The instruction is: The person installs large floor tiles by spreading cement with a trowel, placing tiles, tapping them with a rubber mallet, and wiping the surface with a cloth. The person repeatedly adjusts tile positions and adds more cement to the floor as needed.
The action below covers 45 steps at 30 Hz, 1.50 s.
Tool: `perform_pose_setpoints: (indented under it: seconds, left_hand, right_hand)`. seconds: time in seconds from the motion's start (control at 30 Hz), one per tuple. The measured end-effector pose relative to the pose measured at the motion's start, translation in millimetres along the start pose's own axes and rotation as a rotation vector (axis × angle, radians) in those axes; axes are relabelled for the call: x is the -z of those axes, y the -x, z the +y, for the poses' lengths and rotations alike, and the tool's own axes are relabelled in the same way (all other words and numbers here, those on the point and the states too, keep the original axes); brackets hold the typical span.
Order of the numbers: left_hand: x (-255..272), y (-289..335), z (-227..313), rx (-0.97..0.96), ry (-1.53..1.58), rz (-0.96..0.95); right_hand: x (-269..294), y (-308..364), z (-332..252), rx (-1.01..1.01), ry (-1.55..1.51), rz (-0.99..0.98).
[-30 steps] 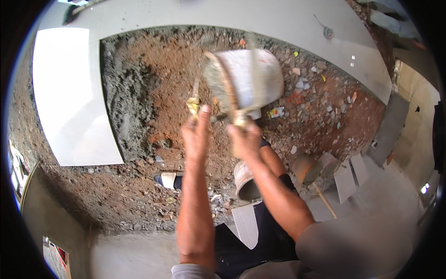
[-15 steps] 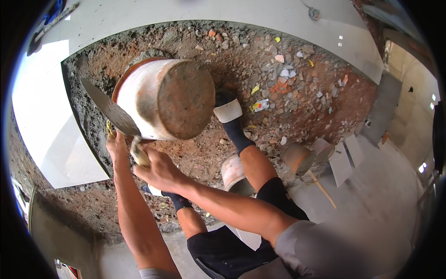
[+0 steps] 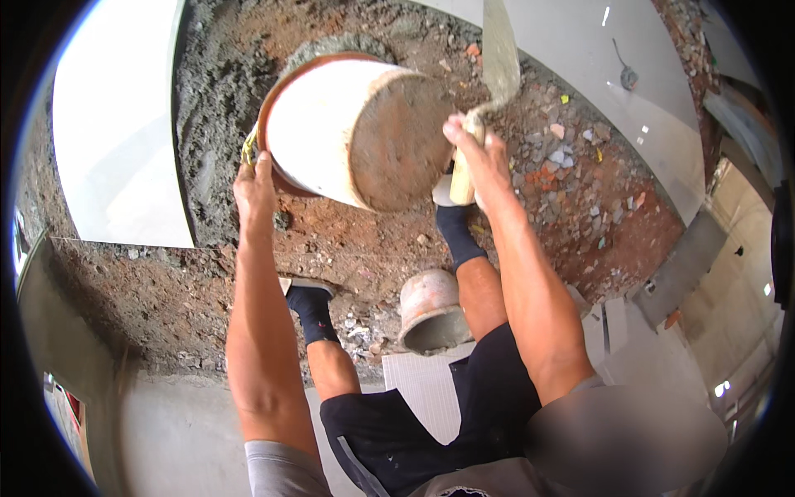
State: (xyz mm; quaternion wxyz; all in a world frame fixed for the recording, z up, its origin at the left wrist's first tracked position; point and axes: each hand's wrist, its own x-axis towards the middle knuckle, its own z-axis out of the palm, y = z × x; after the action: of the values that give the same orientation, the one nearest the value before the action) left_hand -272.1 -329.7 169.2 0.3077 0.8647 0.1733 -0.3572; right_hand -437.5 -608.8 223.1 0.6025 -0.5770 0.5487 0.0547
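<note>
A large white bucket lies tipped on the dirt, its mouth turned left and its mortar-smeared bottom facing right. My left hand grips the near side of its rim, by a yellow strip at the handle; the fingertips are partly hidden. My right hand is closed around the wooden handle of a trowel, beside the bucket's bottom. The trowel's blade points away from me, raised above the ground. Wet grey mortar is spread left of the bucket, and more shows behind its rim.
A glossy white tile borders the mortar on the left. Pale flooring curves along the far right. Broken rubble covers the dirt to the right. Near my legs stand a small bucket and a ribbed white tile piece.
My right hand has swung the trowel from the bucket's mouth rightward to its bottom, blade now pointing away. My left hand stays at the rim. The view has shifted.
</note>
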Motion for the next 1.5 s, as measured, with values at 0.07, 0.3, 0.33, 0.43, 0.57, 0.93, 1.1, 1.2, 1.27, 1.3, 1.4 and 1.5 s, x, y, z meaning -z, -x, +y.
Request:
perform_pose_setpoints:
  seconds: [0.07,0.3,0.33,0.43,0.57,0.93,1.1,1.2,1.27,1.3,1.4,1.5]
  left_hand:
    - [4,9,3,-0.031,0.006,0.034]
    - [23,70,9,-0.158,0.103,0.138]
    - [23,74,9,-0.193,0.079,0.161]
    - [9,60,12,-0.212,-0.013,0.133]
    - [-24,24,19,-0.102,-0.073,0.027]
    - [-29,92,43,-0.184,-0.190,-0.067]
    - [-45,78,58,-0.319,-0.301,-0.077]
    - [-25,100,58,-0.363,-0.211,-0.071]
    - [-28,103,58,-0.281,-0.177,-0.135]
    - [-34,101,59,-0.147,-0.128,-0.173]
    - [-63,67,68,-0.221,-0.369,-0.209]
    - [-60,73,66,-0.451,-0.444,-0.170]
  right_hand:
    - [1,12,-6,-0.064,-0.028,-0.003]
    - [20,69,-18,0.071,-0.095,0.142]
    - [19,73,-15,0.090,-0.098,0.181]
    - [2,57,10,0.118,0.059,0.298]
    - [-1,0,41,0.043,0.166,0.283]
    - [39,72,22,-0.160,-0.001,0.410]
    - [51,47,49,-0.186,0.023,0.460]
    - [71,84,57,-0.060,-0.069,0.457]
    - [66,89,68,-0.164,-0.071,0.540]
    - [63,88,73,-0.253,-0.054,0.549]
    - [56,74,84,-0.341,-0.083,0.461]
    - [76,85,78,-0.409,-0.231,0.481]
